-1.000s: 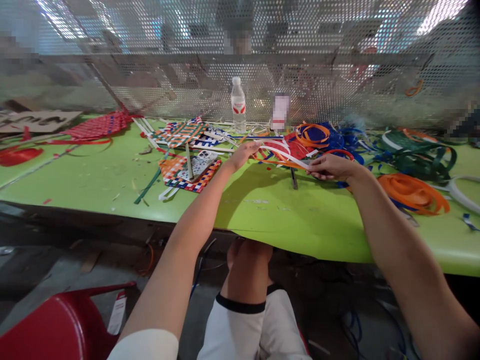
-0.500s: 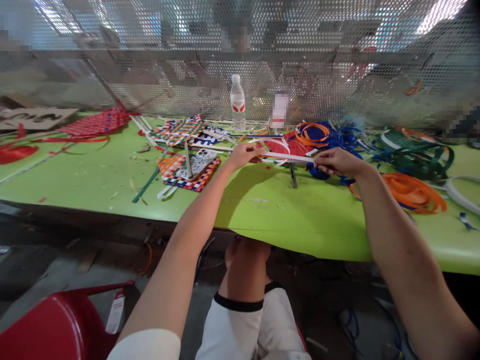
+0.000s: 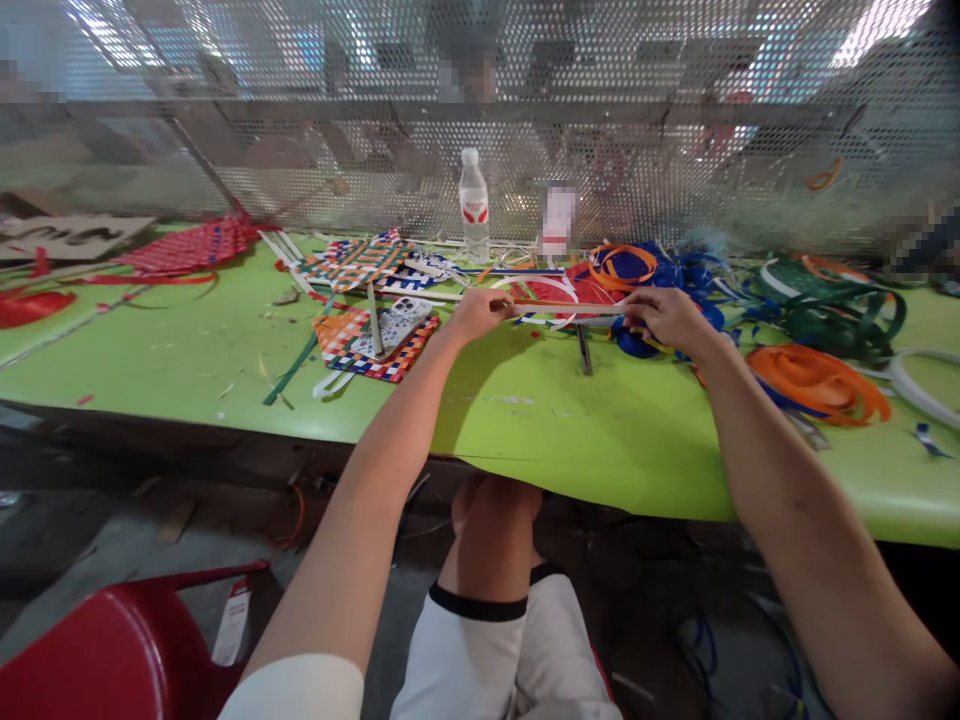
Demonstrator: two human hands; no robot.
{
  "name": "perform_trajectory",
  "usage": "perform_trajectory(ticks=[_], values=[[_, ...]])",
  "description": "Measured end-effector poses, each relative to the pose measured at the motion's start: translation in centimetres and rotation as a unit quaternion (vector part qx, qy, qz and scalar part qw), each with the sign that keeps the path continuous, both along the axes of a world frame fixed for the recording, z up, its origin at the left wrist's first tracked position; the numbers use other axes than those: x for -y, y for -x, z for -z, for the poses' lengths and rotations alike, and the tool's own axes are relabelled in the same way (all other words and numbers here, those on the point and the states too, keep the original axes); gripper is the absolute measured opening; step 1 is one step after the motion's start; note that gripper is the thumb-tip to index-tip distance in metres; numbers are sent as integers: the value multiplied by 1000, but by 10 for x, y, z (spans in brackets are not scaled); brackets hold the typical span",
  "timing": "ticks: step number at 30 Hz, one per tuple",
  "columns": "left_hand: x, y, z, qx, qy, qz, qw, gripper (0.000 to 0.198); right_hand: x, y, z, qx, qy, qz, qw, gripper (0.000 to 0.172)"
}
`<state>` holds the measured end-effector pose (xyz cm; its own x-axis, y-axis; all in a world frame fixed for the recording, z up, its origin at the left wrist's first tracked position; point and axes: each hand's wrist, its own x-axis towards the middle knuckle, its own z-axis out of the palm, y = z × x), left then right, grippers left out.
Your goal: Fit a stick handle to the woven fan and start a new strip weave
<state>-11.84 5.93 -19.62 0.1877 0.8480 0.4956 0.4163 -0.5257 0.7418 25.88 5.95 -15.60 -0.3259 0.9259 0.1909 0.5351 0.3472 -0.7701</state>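
Observation:
A narrow white strip [image 3: 581,308] with an orange tint along its left part is stretched nearly level above the table. Its left end is pinched in my left hand [image 3: 480,312], and its right end is gripped between the fingers of my right hand [image 3: 664,315]. Under the strip lie a red woven piece [image 3: 600,288] and loose white strips. A dark, slim tool [image 3: 584,352] lies on the table just below the strip, touched by neither hand. Left of my left hand, a phone [image 3: 401,325] in a patterned case rests on a checkered woven piece [image 3: 349,345].
On the green table [image 3: 225,350] stand a water bottle [image 3: 474,205] and coils of orange strap [image 3: 821,385], green strap [image 3: 847,310] and blue strap. A red woven piece [image 3: 195,248] lies far left. Perforated metal mesh [image 3: 375,170] rises behind. A red stool [image 3: 97,650] is at lower left.
The strip has turned between my hands and now shows orange along its left part. My right hand has shifted slightly left and up; my left hand has moved a little left.

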Motion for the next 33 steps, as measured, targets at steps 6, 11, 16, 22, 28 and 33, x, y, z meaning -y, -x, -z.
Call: perform_trajectory(ticks=[6, 11, 16, 22, 28, 33], values=[[3, -3, -3, 4, -37, -26, 999, 30, 5, 6, -3, 47, -139, 42, 988, 12], [9, -8, -8, 76, -27, -21, 997, 33, 6, 7, -3, 48, -186, 48, 980, 13], [15, -12, -11, 107, -3, 14, 994, 29, 1, 6, 0, 51, -208, 58, 975, 14], [18, -14, -13, 84, -1, 28, 996, 26, -2, 3, 2, 64, -218, 66, 972, 16], [17, -15, -14, 67, -17, -1, 998, 20, -5, 0, 3, 61, -237, 63, 968, 16], [12, -14, -11, 98, -38, 21, 994, 23, -11, -2, 8, 46, -247, 72, 965, 16]])
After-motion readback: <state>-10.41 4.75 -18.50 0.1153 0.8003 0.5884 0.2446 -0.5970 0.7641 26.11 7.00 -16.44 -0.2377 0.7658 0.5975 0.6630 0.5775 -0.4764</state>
